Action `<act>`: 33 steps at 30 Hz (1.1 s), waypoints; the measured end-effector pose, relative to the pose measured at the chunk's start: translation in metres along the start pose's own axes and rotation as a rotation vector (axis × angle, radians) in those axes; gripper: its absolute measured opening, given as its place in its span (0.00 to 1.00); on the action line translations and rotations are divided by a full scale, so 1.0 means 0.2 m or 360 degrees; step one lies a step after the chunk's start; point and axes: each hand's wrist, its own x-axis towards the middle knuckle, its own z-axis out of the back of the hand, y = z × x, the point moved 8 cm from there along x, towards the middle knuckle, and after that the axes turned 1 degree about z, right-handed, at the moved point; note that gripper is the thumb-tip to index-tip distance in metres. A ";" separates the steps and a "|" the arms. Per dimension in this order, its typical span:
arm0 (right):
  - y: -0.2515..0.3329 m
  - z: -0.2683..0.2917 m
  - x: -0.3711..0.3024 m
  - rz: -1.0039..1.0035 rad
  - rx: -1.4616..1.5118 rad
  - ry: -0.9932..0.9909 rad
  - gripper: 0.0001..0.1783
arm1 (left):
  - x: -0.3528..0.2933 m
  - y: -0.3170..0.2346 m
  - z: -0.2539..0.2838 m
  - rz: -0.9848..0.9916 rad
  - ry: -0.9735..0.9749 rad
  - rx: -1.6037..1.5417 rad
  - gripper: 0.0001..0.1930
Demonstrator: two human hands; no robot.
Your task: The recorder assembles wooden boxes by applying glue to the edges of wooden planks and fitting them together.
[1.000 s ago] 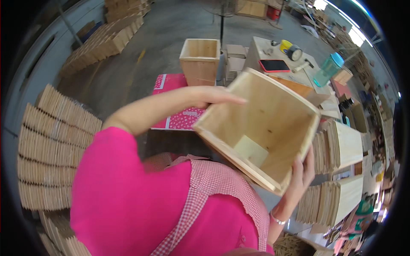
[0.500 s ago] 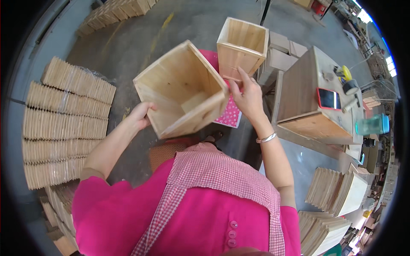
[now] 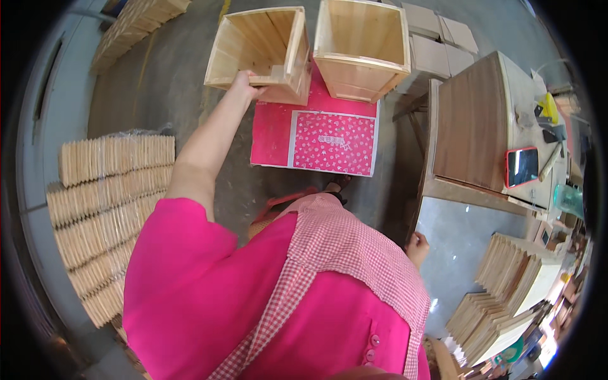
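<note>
A pale wooden open-topped box stands at the far end of the pink board. My left hand is closed on its near rim, with my arm stretched forward. Close to its right is a second wooden box of similar shape, also open at the top, which neither hand touches. My right hand is low at my right side, by the edge of the grey-topped table. Its fingers are curled, and whether anything is in them is hidden.
On the right, a brown wooden cabinet has a phone with a red edge on top. Stacked wooden panels lie at lower right. Tall bundles of wooden slats stand at left. Cardboard boxes sit behind.
The box in my left hand has gone forward and onto the pink board beside the other box. My right hand has left the boxes and dropped back to the table edge.
</note>
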 end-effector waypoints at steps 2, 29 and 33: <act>-0.20 0.05 -0.13 -0.0159 -0.0017 -0.0126 0.12 | 0.18 -0.03 -0.08 0.0093 -0.0010 0.0071 0.19; -0.77 -1.90 -1.46 -0.0840 -0.0058 0.0925 0.21 | -0.86 1.86 -0.52 -0.1322 0.1637 0.3817 0.24; -0.69 -2.25 -1.30 -0.0898 0.0116 0.1140 0.27 | -1.66 2.88 -0.37 -0.2010 0.4025 0.3672 0.18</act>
